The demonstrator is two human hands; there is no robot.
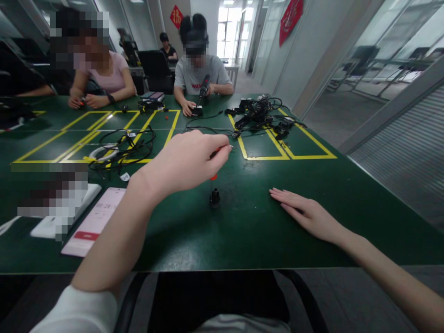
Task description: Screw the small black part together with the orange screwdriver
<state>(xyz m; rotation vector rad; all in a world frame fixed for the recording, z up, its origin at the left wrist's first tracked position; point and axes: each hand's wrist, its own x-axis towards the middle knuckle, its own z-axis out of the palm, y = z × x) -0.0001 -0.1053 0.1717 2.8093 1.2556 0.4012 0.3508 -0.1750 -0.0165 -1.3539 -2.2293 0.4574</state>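
My left hand (190,159) is closed around a small item with an orange-red part, mostly hidden by the fingers. Another bit of orange-red (214,177) shows just under the fingers. Below it, a small black part (215,198) stands upright on the green table (243,240); whether it touches the item in my hand I cannot tell. To the right, my right hand (307,212) lies on the tabletop with its fingers stretched out, holding nothing.
A phone (85,235) and a white device (93,192) lie at the left. Black cables (138,143) sit behind them, and a larger cable pile (258,113) at the back right. Two people (120,76) (217,74) work across the table, one with a power tool (204,86).
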